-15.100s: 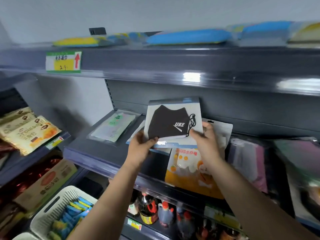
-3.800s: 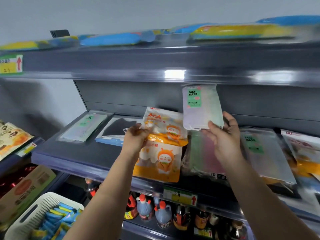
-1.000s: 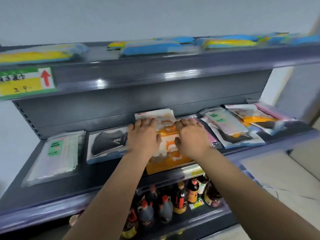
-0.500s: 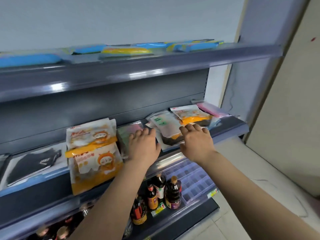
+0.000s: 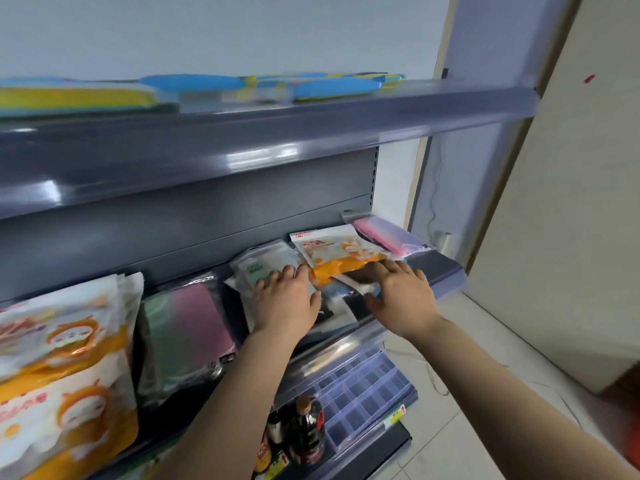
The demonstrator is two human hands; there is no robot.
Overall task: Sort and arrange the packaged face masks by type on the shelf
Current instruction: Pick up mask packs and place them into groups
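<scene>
My left hand (image 5: 287, 299) lies flat on a clear mask pack with a green label (image 5: 254, 266) in the mixed pile at the right end of the middle shelf (image 5: 446, 271). My right hand (image 5: 401, 296) rests with straight fingers against the lower edge of an orange cartoon pack (image 5: 341, 252); its thumb is spread toward a black mask pack (image 5: 337, 308) underneath. A pink pack (image 5: 384, 237) lies behind at the far right. At left stands a stack of orange cartoon packs (image 5: 62, 358), beside it a green-and-pink pastel pack (image 5: 188, 323).
The upper shelf (image 5: 242, 133) carries blue and yellow packs (image 5: 194, 83) close above my hands. Below are dark sauce bottles (image 5: 304, 431) and a grey divider tray (image 5: 363, 386). A wall and a beige panel (image 5: 554, 237) close off the right side.
The view has swung further right and closer. Both hands have slid onto the right-hand pile, the right one now against the orange pack's lower edge.
</scene>
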